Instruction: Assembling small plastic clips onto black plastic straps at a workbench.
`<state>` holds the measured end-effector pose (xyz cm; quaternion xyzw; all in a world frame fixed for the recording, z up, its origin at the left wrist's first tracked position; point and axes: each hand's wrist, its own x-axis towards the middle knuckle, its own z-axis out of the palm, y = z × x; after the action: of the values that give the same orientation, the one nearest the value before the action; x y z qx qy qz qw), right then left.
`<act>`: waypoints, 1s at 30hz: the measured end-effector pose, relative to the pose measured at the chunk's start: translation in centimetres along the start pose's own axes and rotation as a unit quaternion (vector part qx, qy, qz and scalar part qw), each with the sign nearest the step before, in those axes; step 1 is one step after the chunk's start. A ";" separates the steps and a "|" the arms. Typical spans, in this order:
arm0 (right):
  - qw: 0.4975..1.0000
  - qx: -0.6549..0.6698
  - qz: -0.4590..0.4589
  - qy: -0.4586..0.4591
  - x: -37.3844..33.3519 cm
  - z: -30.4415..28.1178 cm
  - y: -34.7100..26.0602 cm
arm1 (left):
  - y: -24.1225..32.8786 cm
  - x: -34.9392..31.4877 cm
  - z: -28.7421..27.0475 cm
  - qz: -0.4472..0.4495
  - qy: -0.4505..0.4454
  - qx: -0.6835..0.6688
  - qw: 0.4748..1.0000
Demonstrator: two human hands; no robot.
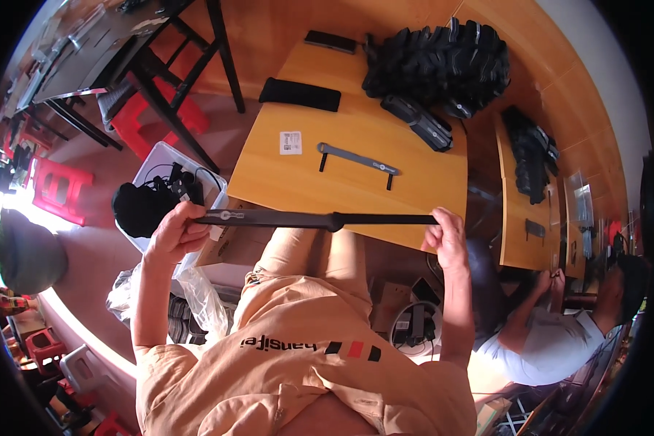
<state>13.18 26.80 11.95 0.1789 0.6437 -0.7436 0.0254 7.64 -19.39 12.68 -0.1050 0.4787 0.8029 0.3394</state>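
A strap (269, 218) is pulled out straight in front of my waist, just over the table's near edge. Its left half is wide and dark grey; the right half is a narrower black band, with a thick joint in the middle. The grey end is pinched in my left hand (178, 232), fingers curled around it. My right hand (447, 236) grips the tip of the black band. Beyond them on the table (269, 171) lies a flat grey strap (357, 158) with two short black tabs. A white printed label (291, 143) is left of it.
At the back sit a heap of black straps (443, 62), a bundled stack (418, 123), a black pouch (300, 95) and a dark flat case (330, 41). A white bin (214, 190) with black cables stands left. A co-worker (545, 345) sits at right by another table.
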 end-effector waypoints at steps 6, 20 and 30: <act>0.974 0.039 -0.042 0.218 -0.4 -10.9 -0.5 | 2.6 -2.9 -6.3 0.105 0.006 -0.075 0.992; 0.883 -0.439 -0.105 -0.130 -4.5 -0.6 -7.3 | -11.5 9.9 0.5 0.077 0.124 0.030 0.989; 0.895 -0.396 -0.143 -0.151 -4.2 -0.9 -6.2 | -12.1 10.5 1.6 0.020 0.166 0.101 0.981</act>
<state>15.63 27.92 18.93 -0.0543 0.8917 -0.4412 0.0849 7.84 -9.58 -0.08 -0.1927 0.6090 0.7284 0.2477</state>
